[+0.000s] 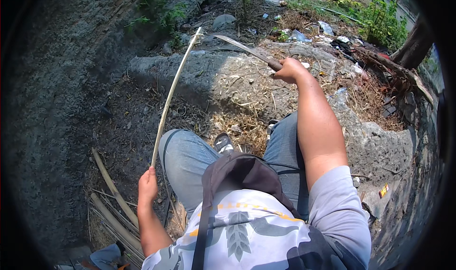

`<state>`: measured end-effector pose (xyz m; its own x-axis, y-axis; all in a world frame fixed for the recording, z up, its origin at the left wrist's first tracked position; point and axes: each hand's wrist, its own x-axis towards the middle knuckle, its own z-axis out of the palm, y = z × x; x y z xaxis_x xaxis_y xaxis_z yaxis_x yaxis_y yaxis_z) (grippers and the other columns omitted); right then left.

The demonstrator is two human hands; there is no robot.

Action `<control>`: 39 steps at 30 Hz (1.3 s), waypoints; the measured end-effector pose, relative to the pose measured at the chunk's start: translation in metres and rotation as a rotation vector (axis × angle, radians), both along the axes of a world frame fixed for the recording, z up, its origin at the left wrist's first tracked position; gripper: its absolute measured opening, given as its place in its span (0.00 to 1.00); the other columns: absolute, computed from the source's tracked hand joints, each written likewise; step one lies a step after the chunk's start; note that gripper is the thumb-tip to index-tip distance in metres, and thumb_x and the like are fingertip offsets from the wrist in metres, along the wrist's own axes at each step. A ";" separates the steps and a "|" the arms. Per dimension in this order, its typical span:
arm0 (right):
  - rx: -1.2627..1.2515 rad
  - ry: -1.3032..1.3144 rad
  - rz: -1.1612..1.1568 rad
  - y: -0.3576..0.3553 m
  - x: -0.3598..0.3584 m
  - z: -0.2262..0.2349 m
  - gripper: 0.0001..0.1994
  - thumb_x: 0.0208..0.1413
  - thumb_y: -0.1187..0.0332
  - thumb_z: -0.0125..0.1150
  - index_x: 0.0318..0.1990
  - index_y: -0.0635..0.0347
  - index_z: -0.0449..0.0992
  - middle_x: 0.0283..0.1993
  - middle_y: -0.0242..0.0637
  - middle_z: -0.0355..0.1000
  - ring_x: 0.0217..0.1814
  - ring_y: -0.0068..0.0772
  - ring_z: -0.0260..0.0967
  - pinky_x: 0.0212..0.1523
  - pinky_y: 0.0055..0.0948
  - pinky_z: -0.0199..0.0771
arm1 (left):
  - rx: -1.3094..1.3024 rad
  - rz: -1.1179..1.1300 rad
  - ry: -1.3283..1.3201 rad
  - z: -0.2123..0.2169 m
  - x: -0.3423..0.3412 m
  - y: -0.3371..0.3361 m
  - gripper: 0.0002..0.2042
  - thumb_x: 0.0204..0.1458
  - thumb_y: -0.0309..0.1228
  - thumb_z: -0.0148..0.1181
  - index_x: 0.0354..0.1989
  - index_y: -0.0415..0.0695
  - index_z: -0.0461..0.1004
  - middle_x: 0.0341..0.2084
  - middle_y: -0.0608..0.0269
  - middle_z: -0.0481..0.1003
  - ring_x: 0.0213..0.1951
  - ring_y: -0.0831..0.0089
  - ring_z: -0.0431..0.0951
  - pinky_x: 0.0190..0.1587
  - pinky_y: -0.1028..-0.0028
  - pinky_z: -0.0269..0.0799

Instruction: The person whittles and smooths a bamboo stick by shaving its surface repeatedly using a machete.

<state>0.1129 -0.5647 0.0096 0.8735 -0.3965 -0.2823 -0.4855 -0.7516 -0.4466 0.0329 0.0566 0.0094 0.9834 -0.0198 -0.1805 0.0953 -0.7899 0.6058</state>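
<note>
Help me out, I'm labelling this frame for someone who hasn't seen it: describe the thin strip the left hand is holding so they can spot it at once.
Start at the person's blue-jeaned left knee. Beside it the left hand grips a pale bamboo strip that rises in a gentle curve toward the concrete ledge. Unlike the thicker bamboo pieces lying on the ground, it is thin, long and held upright, opposite the knife in the right hand.

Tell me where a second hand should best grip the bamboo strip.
Probably the middle of the bamboo strip, coming from the person's left. The left hand already holds its near end, the far tip rests on the concrete ledge, and the blade in the right hand is raised near that tip. The strip is thin and bowed.
</note>
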 end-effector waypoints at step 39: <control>0.527 0.115 0.054 0.010 0.000 -0.001 0.24 0.52 0.47 0.74 0.36 0.63 0.79 0.32 0.36 0.75 0.33 0.31 0.73 0.35 0.36 0.71 | -0.276 0.007 0.229 -0.023 -0.002 0.055 0.24 0.72 0.52 0.45 0.26 0.48 0.67 0.19 0.76 0.63 0.21 0.83 0.60 0.23 0.76 0.57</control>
<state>0.1132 -0.5543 0.0081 0.8402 -0.1308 -0.5263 -0.5208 -0.4652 -0.7158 0.0305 0.1117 -0.0137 0.9183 -0.0918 -0.3852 0.2584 -0.5981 0.7586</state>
